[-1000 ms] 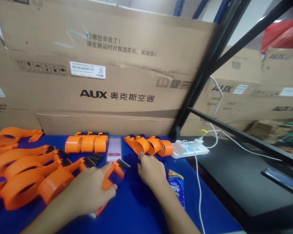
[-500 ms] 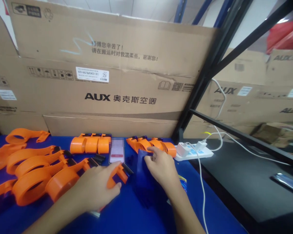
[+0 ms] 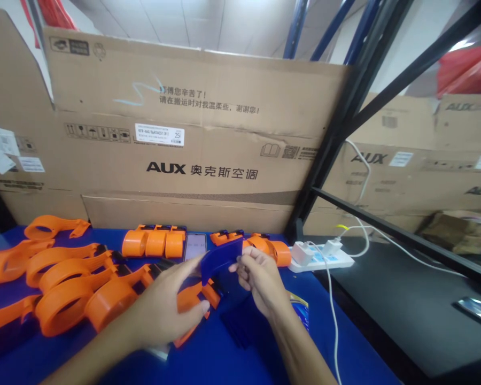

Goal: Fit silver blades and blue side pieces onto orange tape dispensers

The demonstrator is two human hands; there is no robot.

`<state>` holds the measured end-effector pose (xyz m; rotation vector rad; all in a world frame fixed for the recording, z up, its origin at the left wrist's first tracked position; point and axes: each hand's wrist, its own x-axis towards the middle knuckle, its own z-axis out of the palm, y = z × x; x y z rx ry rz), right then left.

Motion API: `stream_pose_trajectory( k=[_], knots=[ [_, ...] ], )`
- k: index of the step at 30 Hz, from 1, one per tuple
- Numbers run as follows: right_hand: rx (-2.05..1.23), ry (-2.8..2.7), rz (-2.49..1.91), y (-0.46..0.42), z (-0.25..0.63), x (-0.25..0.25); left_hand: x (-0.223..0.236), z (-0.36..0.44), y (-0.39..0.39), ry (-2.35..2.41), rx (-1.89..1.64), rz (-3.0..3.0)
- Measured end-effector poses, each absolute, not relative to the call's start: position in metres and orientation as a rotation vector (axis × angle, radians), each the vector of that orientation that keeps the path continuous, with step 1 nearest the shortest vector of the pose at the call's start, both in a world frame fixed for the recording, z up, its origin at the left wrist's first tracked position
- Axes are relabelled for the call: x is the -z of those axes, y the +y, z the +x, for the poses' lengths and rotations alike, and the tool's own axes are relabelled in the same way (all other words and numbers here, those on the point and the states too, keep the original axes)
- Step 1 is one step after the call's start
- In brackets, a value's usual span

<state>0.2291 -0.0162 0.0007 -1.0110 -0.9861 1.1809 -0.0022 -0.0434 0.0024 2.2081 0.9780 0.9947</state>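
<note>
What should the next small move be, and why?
Probably pinch the dark-blue, thin, plastic-looking sheet with the left hand too: the right hand grips only its right end, while its left end lies by the left forefinger, thumb apart below.

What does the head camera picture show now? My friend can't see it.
A right hand pinches a thin blue piece, with the left hand close beside it. Orange rings with handles and a phone lie on a blue table, with cardboard behind.
</note>
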Motion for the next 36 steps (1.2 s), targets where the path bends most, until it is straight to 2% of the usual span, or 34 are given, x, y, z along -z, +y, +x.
stream_pose_trajectory(
  k=[5,11,17,19,22,25,28,31,36],
  knots=[
    [-1.228,-1.099,-0.977,-0.018,0.222,0.000,0.002,-0.005,-0.033,0.983,-1.156,1.834],
    [-1.248,-1.293,-0.899,-0.025,0.212,-0.002,-0.002,-0.026,-0.028,0.841,-1.040,1.576],
    [-1.265,-1.403,-0.829,-0.030,0.205,-0.001,-0.017,-0.026,-0.047,0.907,-1.044,1.701],
    [-1.131,-1.318,-0.867,-0.027,0.210,-0.001,-0.018,-0.034,-0.052,0.957,-1.074,1.755],
    [-0.715,-1.221,-0.986,-0.021,0.225,-0.002,-0.015,-0.060,-0.055,1.141,-1.112,1.903],
    [-0.215,-1.254,-1.188,-0.017,0.242,-0.004,-0.015,-0.104,-0.054,1.455,-1.180,2.133],
    [0.099,-1.389,-1.414,-0.013,0.254,-0.004,-0.019,-0.153,-0.053,1.825,-1.103,2.442],
    [0.196,-1.518,-1.615,-0.010,0.259,-0.003,-0.021,-0.202,-0.057,2.078,-0.878,2.625],
    [0.109,-1.669,-1.916,-0.002,0.261,0.002,-0.003,-0.271,-0.064,2.312,-0.710,2.549]
  ],
)
